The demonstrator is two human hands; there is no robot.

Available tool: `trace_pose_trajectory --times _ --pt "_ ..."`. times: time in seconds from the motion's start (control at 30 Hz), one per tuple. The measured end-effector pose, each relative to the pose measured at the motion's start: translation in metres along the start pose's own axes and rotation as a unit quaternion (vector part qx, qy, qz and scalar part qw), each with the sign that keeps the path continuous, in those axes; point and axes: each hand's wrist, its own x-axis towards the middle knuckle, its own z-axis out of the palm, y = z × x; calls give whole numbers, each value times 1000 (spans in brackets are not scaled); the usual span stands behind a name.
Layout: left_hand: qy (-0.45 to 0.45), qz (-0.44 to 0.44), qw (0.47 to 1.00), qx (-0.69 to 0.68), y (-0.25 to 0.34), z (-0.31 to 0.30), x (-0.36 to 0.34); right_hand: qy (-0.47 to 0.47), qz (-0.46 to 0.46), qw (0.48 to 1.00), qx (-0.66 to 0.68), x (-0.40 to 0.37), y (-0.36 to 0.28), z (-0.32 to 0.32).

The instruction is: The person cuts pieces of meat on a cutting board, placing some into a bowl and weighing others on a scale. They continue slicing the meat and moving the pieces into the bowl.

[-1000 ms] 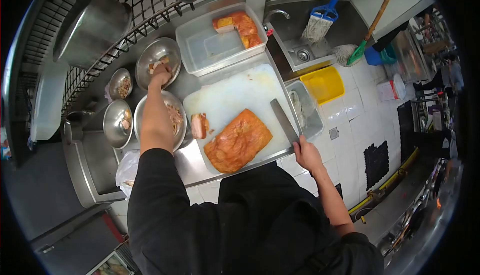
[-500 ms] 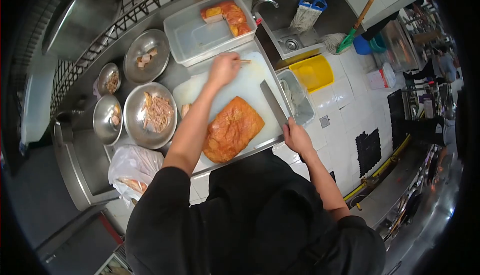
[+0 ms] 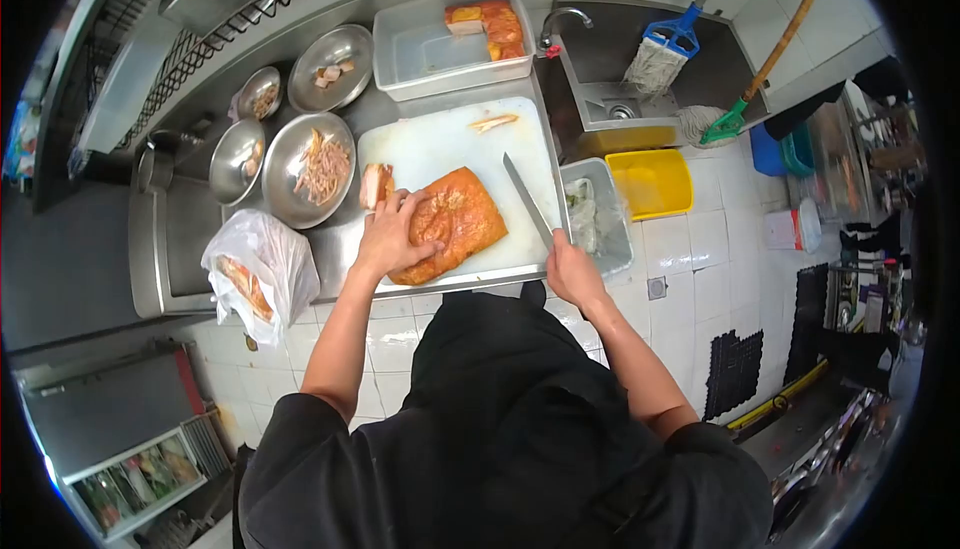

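Observation:
A large slab of roast pork (image 3: 462,217) with orange-brown skin lies on the white cutting board (image 3: 430,144). My left hand (image 3: 385,241) rests on the slab's left side with its fingers spread. Just beyond those fingertips is a smaller cut piece of pork (image 3: 376,185). My right hand (image 3: 573,267) is closed around the handle of a long kitchen knife (image 3: 526,195). The blade points away from me over the board, to the right of the slab and apart from it. A thin pale strip (image 3: 492,123) lies near the board's far edge.
Several steel bowls stand left of the board, one with shredded meat (image 3: 323,168). A clear plastic tub (image 3: 425,44) with pork pieces sits behind. A plastic bag (image 3: 285,269) lies at the counter's left front. Right are a yellow bin (image 3: 655,184) and a sink (image 3: 600,69).
My left hand has let go of the thin strip at the board's far side and come back onto the pork slab. My right hand still holds the knife. The camera view has shifted.

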Motion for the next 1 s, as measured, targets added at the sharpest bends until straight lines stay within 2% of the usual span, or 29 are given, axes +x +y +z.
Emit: trace_pose_trajectory --times 0.03,0.1,0.3,0.37,0.4,0.67,0.73,1.0 --pt "0 -6 1000 0 -1 10 -1 -4 -1 1000 2 0 0 -2" --pt "86 -13 996 -10 0 29 0 -6 -20 1000 -10 -2 -9 -5" --pt "73 -2 997 -8 -3 30 8 -1 -77 997 17 -13 -82 -4" --pt "65 3 998 -10 -3 28 9 -37 -98 994 -16 -14 -100 9" --pt "55 3 998 -8 -1 25 9 -27 -102 994 -32 -15 -105 19" --pt "57 39 998 -13 -9 26 11 -32 -67 996 -41 -35 -119 24" --pt "31 29 999 -20 -7 23 10 -35 -57 997 -39 -37 -121 25" --pt "31 36 998 -38 -7 20 9 -48 -51 995 -69 -36 -122 22"
